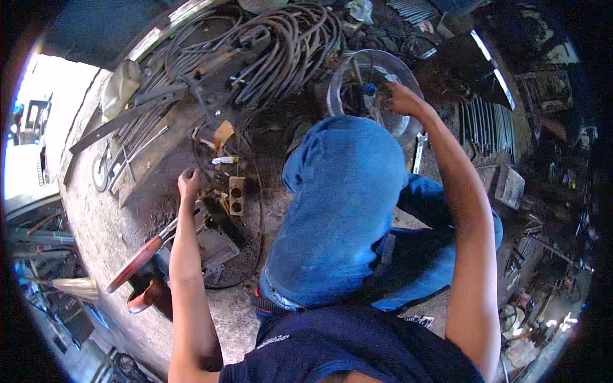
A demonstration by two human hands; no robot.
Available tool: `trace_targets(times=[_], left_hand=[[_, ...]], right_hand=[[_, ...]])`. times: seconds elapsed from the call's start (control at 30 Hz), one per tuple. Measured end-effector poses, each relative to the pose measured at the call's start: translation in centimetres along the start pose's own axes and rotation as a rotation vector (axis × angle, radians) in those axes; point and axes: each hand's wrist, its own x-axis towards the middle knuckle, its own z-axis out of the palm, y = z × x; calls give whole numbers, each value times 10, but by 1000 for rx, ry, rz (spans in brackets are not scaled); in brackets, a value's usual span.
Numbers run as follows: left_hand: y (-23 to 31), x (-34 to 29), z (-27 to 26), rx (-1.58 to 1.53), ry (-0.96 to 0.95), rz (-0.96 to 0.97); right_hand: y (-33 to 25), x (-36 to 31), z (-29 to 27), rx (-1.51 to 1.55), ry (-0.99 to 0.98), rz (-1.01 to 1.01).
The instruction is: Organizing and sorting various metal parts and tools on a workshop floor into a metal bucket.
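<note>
My right hand (403,101) was at the round basin (401,64), fingers bent downward; I could not tell whether they gripped anything. Inside the basin, the small blue object (370,90) lay just left of those fingers, far nearer them than my left hand (189,183), which was curled closed, nothing showing, near the holed block (237,200). A wrench (418,153) lay lengthwise away from me, beside the basin.
</note>
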Motion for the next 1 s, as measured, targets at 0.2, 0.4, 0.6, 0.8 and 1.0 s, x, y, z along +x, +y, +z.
trace_targets(times=[0.2, 0.4, 0.6, 0.8, 1.0], left_hand=[[-51, -30, 0, 23, -94, 15], [-25, -49, 9, 323, -144, 186], [-17, -30, 39, 276, -122, 134], [-8, -30, 47, 441, -200, -331], [10, -20, 71, 339, -205, -382]], right_hand=[[10, 9, 21, 165, 169, -45], [-32, 8, -5, 102, 103, 285], [-16, 7, 13, 73, 211, 121], [-27, 27, 34, -66, 189, 120], [-10, 13, 25, 69, 111, 231]])
